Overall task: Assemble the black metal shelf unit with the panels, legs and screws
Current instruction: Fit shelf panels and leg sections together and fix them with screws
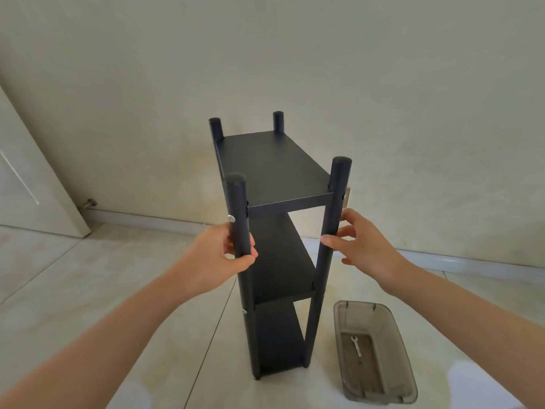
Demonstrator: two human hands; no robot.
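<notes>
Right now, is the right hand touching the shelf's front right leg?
Touching. Head view: the right hand's thumb tip rests against the front right leg; its fingers stay loosely open, not wrapped around it.

My left hand [219,255] grips the shelf unit's [277,219] near-left leg [239,219]; my right hand [358,246] touches the near-right leg [331,219]. Between those legs the front stands open above each panel. To the right, a plastic tray [380,354] holding a small wrench [356,345] occupies the floor [118,290] near the base. The wall [295,54] closes off the far side.
</notes>
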